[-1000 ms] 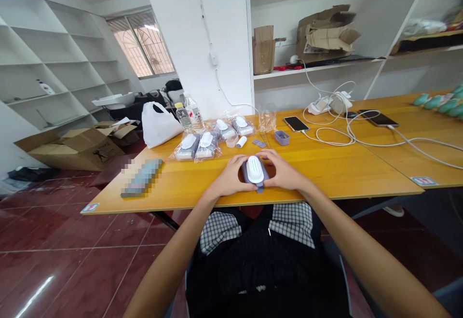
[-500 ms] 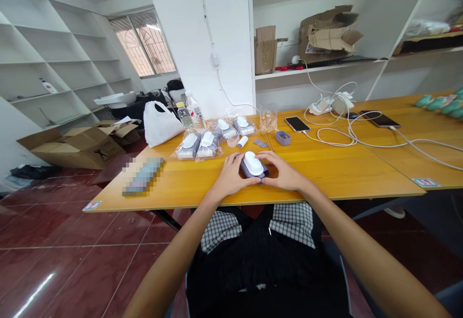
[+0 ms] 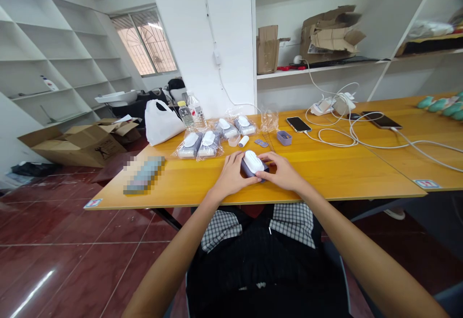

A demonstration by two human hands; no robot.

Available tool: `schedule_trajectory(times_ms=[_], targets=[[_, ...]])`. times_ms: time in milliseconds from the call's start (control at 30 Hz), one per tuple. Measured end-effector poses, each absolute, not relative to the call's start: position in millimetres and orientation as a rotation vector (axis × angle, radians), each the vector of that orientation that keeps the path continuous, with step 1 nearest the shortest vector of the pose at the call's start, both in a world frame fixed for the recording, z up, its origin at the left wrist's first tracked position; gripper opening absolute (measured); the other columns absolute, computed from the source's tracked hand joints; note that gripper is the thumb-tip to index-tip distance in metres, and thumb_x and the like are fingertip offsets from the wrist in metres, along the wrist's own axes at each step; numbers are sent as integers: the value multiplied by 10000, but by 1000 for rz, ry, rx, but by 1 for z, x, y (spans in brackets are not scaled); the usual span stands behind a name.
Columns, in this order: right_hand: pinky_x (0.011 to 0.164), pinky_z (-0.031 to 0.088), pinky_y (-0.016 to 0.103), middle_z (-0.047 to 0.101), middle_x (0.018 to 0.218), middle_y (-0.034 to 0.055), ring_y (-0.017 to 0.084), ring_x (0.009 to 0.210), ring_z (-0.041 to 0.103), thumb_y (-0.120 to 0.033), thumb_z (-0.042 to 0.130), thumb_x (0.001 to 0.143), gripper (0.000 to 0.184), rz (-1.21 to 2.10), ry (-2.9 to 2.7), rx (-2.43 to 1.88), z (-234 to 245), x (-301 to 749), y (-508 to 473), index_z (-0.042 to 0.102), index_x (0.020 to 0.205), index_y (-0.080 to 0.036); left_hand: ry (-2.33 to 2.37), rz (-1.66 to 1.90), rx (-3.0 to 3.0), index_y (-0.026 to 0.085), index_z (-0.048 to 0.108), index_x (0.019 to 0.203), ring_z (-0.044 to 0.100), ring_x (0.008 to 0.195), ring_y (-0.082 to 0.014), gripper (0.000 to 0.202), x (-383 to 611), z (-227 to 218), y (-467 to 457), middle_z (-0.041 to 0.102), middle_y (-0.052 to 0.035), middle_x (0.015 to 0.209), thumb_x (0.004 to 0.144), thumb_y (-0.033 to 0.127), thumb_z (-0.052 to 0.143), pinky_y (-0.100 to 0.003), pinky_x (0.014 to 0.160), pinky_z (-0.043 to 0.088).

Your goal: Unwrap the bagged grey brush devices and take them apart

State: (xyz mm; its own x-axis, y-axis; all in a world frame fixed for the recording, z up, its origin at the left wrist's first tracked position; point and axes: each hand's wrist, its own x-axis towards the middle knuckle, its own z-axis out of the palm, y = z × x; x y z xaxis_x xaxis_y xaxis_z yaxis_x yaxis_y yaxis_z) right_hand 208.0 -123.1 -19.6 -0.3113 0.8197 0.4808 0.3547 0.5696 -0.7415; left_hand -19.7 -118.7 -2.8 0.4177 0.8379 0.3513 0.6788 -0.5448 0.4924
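Yellow wooden table (image 3: 325,187) carries four sealed plastic pouches (image 3: 209,145) of white-and-grey items, two plastic bottles (image 3: 191,113), one white carrier bag (image 3: 161,122) and one small lilac box (image 3: 284,138), as a seated person works at its near edge with two bare hands. Two smartphones (image 3: 298,124) lie toward the right, one on this table and one on an adjoining yellow table (image 3: 427,163), among white charging cables (image 3: 333,142). A row of teal items (image 3: 439,104) sits at the far right, and a pixelated flat object (image 3: 144,175) lies at the left. Between the hands is one unwrapped oval device (image 3: 253,163), a domed white top set on a lilac-grey body, its fingers-hidden underside partly out of sight. It sits just in from the near edge, left of the table's middle, tilted with its white face up and turned toward the person. The left hand (image 3: 231,175) wraps its left side, and the right hand (image 3: 284,172) curves in from the right, its fingertips (image 3: 265,159) on the device's right flank. Both hands are closed around the device in a firm two-handed grasp, with the pouches just beyond them on the far left.
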Motion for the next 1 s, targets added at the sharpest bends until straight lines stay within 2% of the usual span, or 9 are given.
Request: schedule_trajectory(times_ms=[200,433,700,867,1000], targets=[[993,584,500,747,1202,101,283,1095,715,-321,808,867,369,654,-1855,-980,-20,202,-125,720,1216,-238,1353,825,2387,192,521,1466,472,1438,-405,910,-19,-1,-117,531,-178,1499,734,569,906,-592,1255,365],[994,613,530,767,1241,106,294,1098,740,-292,803,871,375,698,-1850,-981,-17,203,-124,736,1238,-251,1335,825,2412,224,529,1477,492,1404,-403,867,-20,-2,-114,545,-147,1468,722,449,892,-593,1238,387],[1001,617,554,767,1298,122,321,1122,756,-268,788,870,404,781,-1816,-975,-19,205,-122,730,1269,-233,1339,809,2407,192,534,1474,478,1416,-403,889,-21,-4,-112,527,-159,1477,701,429,905,-577,1256,376],[990,620,548,774,1297,106,321,1110,766,-251,781,868,414,818,-1803,-967,-18,206,-121,725,1278,-246,1361,819,2404,204,541,1465,478,1417,-410,889,-20,-4,-113,528,-152,1466,707,493,905,-583,1246,384],[1014,593,576,776,1291,114,338,1121,748,-265,777,876,419,652,-1872,-1073,-13,199,-130,725,1291,-251,1446,794,2419,193,566,1433,514,1354,-405,858,-17,-3,-115,557,-158,1427,710,515,897,-572,1202,414]])
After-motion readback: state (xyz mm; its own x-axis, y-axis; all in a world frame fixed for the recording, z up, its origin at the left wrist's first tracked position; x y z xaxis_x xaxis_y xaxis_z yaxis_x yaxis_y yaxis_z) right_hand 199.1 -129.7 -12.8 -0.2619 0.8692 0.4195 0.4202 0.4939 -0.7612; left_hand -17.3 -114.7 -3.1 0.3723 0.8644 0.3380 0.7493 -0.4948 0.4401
